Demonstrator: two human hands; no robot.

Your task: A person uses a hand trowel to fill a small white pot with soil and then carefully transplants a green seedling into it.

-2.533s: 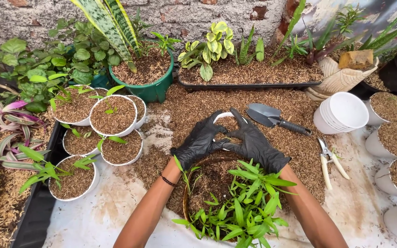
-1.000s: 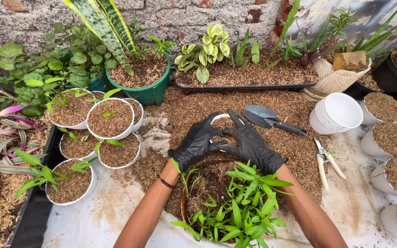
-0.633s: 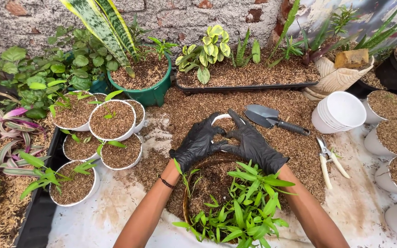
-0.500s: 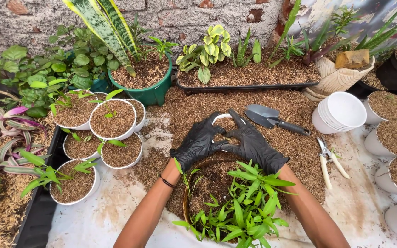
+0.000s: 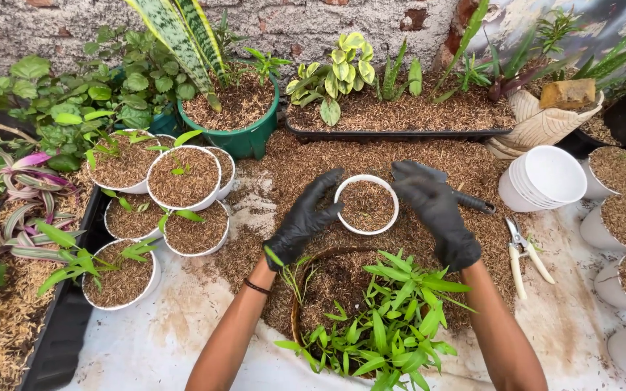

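A small white pot (image 5: 367, 177) filled with brown husk stands on the husk-covered ground at centre. My left hand (image 5: 304, 219), in a black glove, rests at the pot's left side with fingers spread and fingertips at its rim. My right hand (image 5: 436, 210), also gloved, hovers to the right of the pot with its fingers loosely apart, holding nothing. It covers the blade of a grey trowel, of which only the black handle (image 5: 476, 205) shows. Close in front of me sits a wicker basket (image 5: 295, 304) holding a leafy green plant (image 5: 382, 326).
Several husk-filled white pots (image 5: 182, 177) with sprouts cluster at left. A stack of empty white pots (image 5: 541, 177) and white pruners (image 5: 523, 250) lie at right, with more filled pots (image 5: 621, 217) beyond. A green pot (image 5: 244, 141) and a black tray (image 5: 400, 134) line the brick wall.
Both hands were pressed together over the white pot's husk. They have now parted: the left slid to the pot's left rim, the right lifted off to the right over the trowel.
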